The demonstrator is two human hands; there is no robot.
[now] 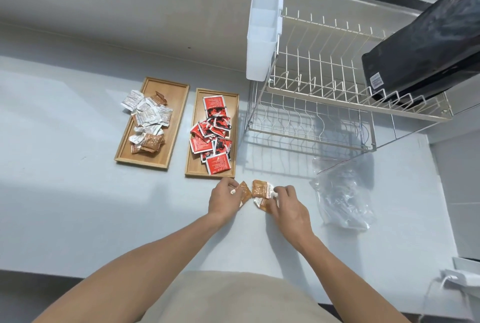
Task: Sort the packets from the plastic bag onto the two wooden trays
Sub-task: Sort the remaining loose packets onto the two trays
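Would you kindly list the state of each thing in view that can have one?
plastic bag: lying crumpled, looks emptied
left tray: holds white and brown packets
right tray: holds red packets
left hand: grips a brown packet
right hand: grips brown packets
dish rack: upper tier holds a black bag

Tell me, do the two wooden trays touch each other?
Apart. The head view shows a strip of bare counter between the left tray and the right tray.
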